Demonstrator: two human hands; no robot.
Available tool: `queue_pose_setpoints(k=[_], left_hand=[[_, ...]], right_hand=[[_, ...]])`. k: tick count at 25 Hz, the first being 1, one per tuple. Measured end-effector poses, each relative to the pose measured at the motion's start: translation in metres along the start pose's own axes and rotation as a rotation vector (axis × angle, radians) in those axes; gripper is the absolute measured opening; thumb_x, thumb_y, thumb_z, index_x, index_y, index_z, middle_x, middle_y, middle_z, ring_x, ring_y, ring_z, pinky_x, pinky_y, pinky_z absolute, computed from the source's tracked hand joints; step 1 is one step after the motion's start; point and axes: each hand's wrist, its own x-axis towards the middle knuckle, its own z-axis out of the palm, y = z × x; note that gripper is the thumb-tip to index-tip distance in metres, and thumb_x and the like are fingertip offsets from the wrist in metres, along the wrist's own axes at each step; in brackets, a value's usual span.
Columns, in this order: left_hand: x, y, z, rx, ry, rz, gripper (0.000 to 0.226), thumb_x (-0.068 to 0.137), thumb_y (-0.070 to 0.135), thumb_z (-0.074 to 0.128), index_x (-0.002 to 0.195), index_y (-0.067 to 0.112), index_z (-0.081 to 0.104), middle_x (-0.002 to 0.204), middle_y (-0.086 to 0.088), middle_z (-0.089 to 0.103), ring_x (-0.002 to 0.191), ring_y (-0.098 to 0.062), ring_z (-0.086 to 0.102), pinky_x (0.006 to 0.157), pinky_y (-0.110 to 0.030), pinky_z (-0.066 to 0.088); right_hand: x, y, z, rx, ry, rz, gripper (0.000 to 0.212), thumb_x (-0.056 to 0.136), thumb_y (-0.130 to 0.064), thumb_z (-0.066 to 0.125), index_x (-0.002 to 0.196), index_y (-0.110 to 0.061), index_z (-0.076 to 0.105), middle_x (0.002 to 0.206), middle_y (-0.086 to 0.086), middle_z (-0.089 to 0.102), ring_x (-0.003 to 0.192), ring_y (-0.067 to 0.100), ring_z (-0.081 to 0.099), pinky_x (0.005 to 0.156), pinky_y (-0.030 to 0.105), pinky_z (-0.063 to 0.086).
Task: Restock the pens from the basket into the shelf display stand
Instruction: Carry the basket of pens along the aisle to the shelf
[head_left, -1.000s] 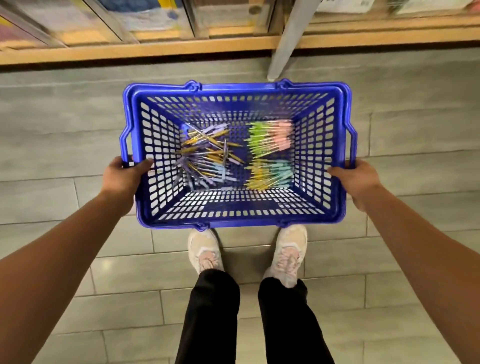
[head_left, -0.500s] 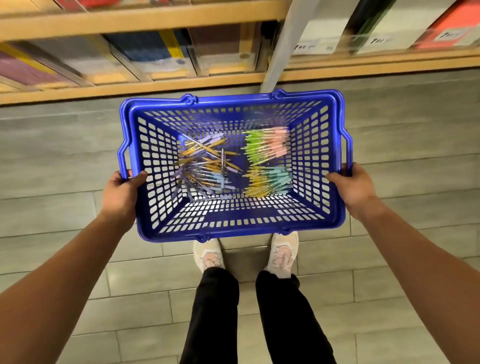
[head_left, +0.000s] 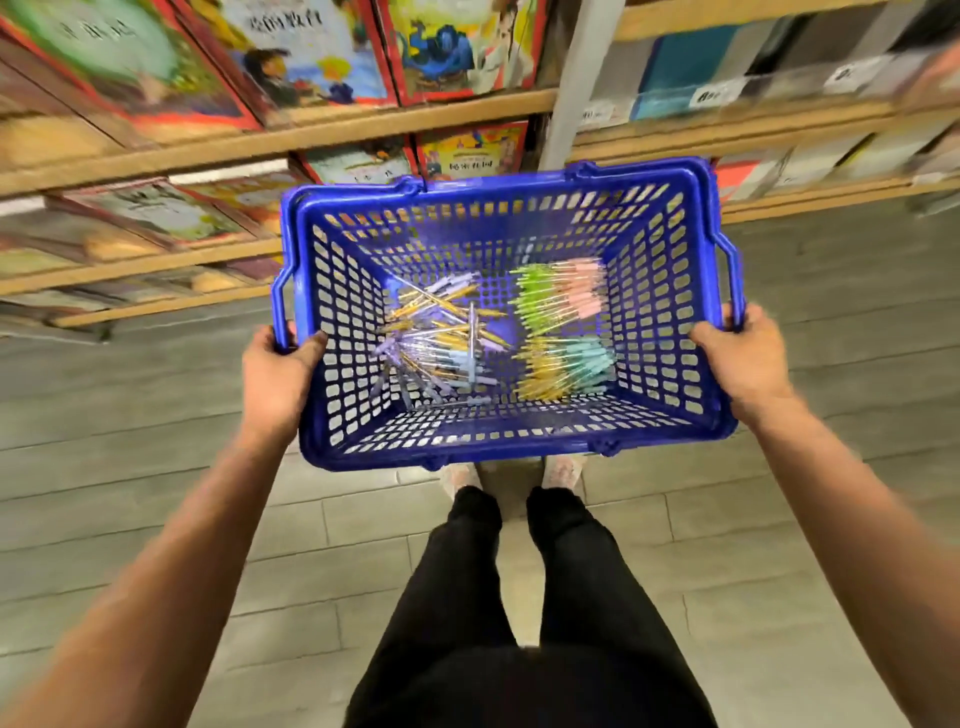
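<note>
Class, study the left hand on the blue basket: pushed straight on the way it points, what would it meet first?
The basket, at its left wall, whose rim the left hand grips; beyond it, probably the loose pens, though depth is unclear.

Grey plank-patterned floor tiles (head_left: 156, 467) run under wooden shelves (head_left: 363, 132) — picture books (head_left: 311, 57) left, blurred packs (head_left: 675, 67) with price tags (head_left: 709, 96) right — split by a pale upright post (head_left: 576, 78).

Under the near rim of the basket (head_left: 509, 451), both shoes (head_left: 457, 475) are mostly hidden. Beyond its far rim, the books (head_left: 311, 57) smear with blur; price labels (head_left: 709, 96) are unreadable.
</note>
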Motion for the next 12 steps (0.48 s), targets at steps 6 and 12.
queue_pose_setpoints(k=[6,12], left_hand=[[-0.064,0.111,-0.071,-0.061,-0.051,0.176,0.025,0.078,0.028,0.077,0.098,0.016,0.070,0.093,-0.004,0.073,0.077,-0.016,0.062,0.081,-0.040,0.057],[-0.091,0.192,-0.071,-0.036,-0.176,0.317,0.030,0.080,0.027,0.079,0.105,0.013,0.072,0.105,-0.015,0.075,0.085,-0.024,0.066,0.089,-0.054,0.058]], right_hand=[[-0.100,-0.062,-0.083,0.110,0.098,-0.105,0.020,0.076,-0.013,0.074,0.089,-0.023,0.062,0.079,-0.010,0.069,0.057,-0.004,0.061,0.060,0.018,0.054],[-0.150,-0.074,-0.142,0.258,0.231,-0.124,0.019,0.075,-0.015,0.078,0.081,-0.026,0.063,0.070,-0.013,0.070,0.059,0.003,0.063,0.057,0.023,0.057]])
